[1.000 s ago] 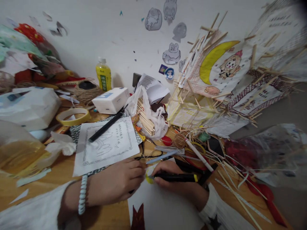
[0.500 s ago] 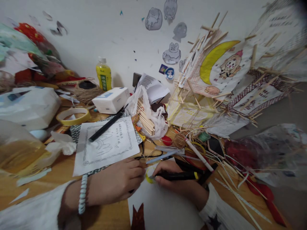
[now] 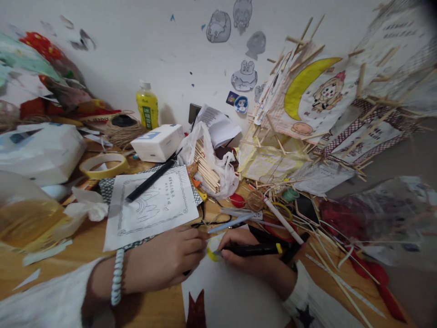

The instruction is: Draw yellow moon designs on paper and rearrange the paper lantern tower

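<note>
My right hand (image 3: 251, 253) is closed round a black marker (image 3: 252, 249) with a yellow band at its far end. The marker's tip meets a curved yellow patch (image 3: 214, 255) near the top of a white sheet of paper (image 3: 235, 291). Lower on that sheet is a dark red-brown shape (image 3: 196, 310), partly cut off by the frame's edge. My left hand (image 3: 175, 257) rests by the sheet's upper left edge with its fingers curled. A small dark bit shows under its fingers, but I cannot make out what it is.
A line drawing on paper (image 3: 150, 214) lies left, with a black pen (image 3: 150, 182) across it. Behind are a tape roll (image 3: 104, 166), a white box (image 3: 157, 142), a drink bottle (image 3: 147, 107) and bagged sticks (image 3: 206, 168). Stick-framed paper lanterns (image 3: 317, 98) stand right, above strewn sticks and cords.
The marker in my right hand has tilted very slightly, its far end a touch higher. My left hand stays where it was.
</note>
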{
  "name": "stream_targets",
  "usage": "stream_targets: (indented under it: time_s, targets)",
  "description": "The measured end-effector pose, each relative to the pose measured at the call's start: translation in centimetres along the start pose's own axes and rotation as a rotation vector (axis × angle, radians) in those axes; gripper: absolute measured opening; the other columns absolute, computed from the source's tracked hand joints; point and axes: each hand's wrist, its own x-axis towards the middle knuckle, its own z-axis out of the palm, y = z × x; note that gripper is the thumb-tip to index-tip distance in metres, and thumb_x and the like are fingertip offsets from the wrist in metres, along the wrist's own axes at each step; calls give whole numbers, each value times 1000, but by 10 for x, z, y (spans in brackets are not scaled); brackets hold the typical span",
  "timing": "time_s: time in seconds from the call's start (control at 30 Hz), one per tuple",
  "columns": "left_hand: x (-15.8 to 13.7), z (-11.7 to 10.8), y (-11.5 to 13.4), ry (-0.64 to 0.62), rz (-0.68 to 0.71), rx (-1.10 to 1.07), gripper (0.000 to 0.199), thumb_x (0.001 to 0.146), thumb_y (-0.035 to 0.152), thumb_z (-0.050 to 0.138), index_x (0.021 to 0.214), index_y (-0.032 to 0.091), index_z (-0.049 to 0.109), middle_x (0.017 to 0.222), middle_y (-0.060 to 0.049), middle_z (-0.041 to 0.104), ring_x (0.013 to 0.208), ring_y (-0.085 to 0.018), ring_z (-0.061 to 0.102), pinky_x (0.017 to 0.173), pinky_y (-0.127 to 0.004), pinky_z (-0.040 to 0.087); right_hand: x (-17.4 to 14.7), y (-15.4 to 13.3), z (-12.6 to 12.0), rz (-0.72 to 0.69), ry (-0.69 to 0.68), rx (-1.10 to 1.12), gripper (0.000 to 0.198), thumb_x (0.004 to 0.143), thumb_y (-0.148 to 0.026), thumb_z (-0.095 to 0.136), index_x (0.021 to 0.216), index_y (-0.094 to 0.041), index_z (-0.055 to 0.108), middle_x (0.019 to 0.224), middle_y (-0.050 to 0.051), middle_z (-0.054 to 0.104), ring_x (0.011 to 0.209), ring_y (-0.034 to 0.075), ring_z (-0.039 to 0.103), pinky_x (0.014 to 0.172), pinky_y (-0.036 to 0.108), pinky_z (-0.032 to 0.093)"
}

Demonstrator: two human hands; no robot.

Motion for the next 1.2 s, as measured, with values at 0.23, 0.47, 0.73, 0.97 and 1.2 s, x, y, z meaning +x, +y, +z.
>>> stream_targets:
  time_s: [0.23, 0.47, 0.73, 0.97, 1.2]
  targets:
    - [-1, 1, 1, -1, -13, 12, 17, 85, 11, 46, 93, 17, 60, 98, -7, 64, 100, -23, 53, 88, -34, 44, -1, 5, 2, 19, -13, 20, 10, 76, -24, 53, 73, -18, 60, 69, 0, 61, 64, 13, 55, 59, 24, 42]
    - [-1, 1, 0, -17, 0, 9, 16, 84, 11, 47, 91, 16, 60, 97, -8, 64, 100, -23, 53, 88, -34, 44, 0, 4, 2, 50, -10, 16, 8, 75, -22, 53, 73, -18, 60, 69, -1, 61, 65, 13, 55, 61, 24, 42]
    - [-1, 1, 0, -52, -16, 20, 16, 84, 12, 47, 93, 16, 60, 99, -7, 64, 99, -24, 54, 88, -35, 45, 0, 2, 0, 62, -23, 4, 7, 76, -21, 52, 74, -19, 59, 70, -1, 60, 67, 14, 54, 62, 25, 43]
    - [-1, 2, 1, -14, -8, 21, 17, 85, 11, 46, 92, 16, 61, 97, -8, 64, 100, -23, 53, 88, -35, 45, 0, 3, 2, 65, -2, 28, 7, 74, -19, 51, 71, -19, 57, 67, -1, 59, 63, 13, 53, 59, 24, 42]
    - [-1, 3, 1, 27, -2, 21, 18, 86, 12, 46, 92, 17, 61, 95, -8, 65, 99, -22, 55, 89, -34, 45, 0, 6, 3, 65, 10, 31, 7, 75, -20, 52, 71, -19, 58, 66, -1, 59, 61, 12, 51, 57, 24, 40]
